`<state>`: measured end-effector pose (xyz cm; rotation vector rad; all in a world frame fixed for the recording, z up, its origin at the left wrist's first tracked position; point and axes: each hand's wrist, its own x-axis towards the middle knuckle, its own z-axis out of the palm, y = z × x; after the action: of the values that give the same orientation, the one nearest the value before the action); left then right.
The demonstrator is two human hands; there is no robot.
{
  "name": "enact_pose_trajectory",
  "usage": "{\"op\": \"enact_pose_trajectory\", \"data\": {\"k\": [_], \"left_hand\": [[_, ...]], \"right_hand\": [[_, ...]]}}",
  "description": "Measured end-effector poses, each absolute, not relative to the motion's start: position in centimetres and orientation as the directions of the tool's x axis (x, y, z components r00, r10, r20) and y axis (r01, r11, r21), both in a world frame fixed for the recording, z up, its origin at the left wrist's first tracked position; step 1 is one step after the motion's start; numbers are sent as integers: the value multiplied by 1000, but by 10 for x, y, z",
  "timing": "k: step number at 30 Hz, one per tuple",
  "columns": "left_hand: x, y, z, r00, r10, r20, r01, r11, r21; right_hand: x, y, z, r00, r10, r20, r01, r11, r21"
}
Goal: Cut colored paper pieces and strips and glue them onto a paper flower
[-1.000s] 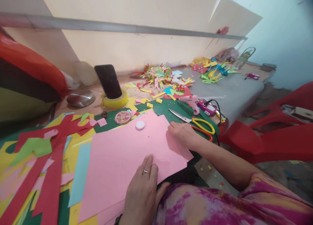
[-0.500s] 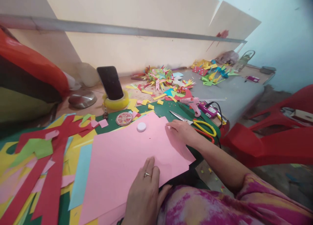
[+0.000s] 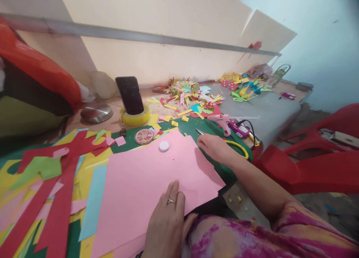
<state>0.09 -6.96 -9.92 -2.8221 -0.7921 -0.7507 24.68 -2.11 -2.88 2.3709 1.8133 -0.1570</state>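
Note:
Large pink paper sheets lie stacked on the green mat. My left hand, with a ring, rests flat on the pink paper near its front edge, fingers stretched out. Just past the sheets' upper right edge is my right hand, its fingers curled in; what they hold, if anything, is hidden. It covers most of a pair of scissors, with the blade tip and yellow handle showing on either side. A small white round disc sits on the pink paper.
Red, yellow and blue paper pieces spread at left. Behind the sheets are a round pink-patterned disc, a phone in a yellow tape roll, a pink glue gun and a purple power strip. A red chair stands at right.
My right hand has left the pink paper's edge, shifted slightly right over the scissors, and its fingers have curled. My left hand stays on the paper. The view has shifted slightly.

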Motion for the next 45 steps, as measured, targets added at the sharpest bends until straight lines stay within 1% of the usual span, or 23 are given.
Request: {"op": "enact_pose_trajectory", "data": {"k": [3, 5, 9, 13, 15, 19, 26, 32, 38, 42, 45], "left_hand": [[0, -69, -102, 749, 463, 474, 523, -852, 7], [0, -69, -102, 752, 465, 468, 525, -851, 3], [1, -70, -100, 735, 474, 485, 535, -845, 15], [1, -69, -99, 720, 474, 508, 526, -849, 47], [1, -69, -99, 716, 474, 513, 520, -852, 62], [0, -69, -102, 725, 467, 507, 510, -858, 62], [-2, -70, -104, 734, 493, 468, 503, -857, 113], [-1, -70, -104, 733, 485, 476, 506, -857, 95], [0, -70, -102, 728, 476, 494, 525, -850, 45], [0, -70, -101, 723, 470, 506, 522, -852, 45], [-1, -70, -102, 733, 474, 487, 518, -854, 52]], "right_hand": [[236, -27, -38, 161, 969, -188, 985, -144, 99], [231, -27, -46, 141, 972, -186, 983, -116, 140], [232, -22, -56, 133, 976, -175, 979, -101, 180], [244, -19, -54, 203, 969, -140, 962, -170, 215], [248, -21, -52, 201, 970, -136, 963, -171, 209], [243, -27, -54, 111, 981, -161, 981, -83, 173], [232, -21, -55, 95, 983, -159, 978, -62, 201], [248, -17, -44, 225, 966, -128, 954, -192, 230], [240, -24, -48, 98, 979, -178, 983, -67, 169], [233, -20, -52, 77, 981, -178, 983, -46, 176], [235, -16, -51, 103, 980, -172, 980, -70, 185]]}}
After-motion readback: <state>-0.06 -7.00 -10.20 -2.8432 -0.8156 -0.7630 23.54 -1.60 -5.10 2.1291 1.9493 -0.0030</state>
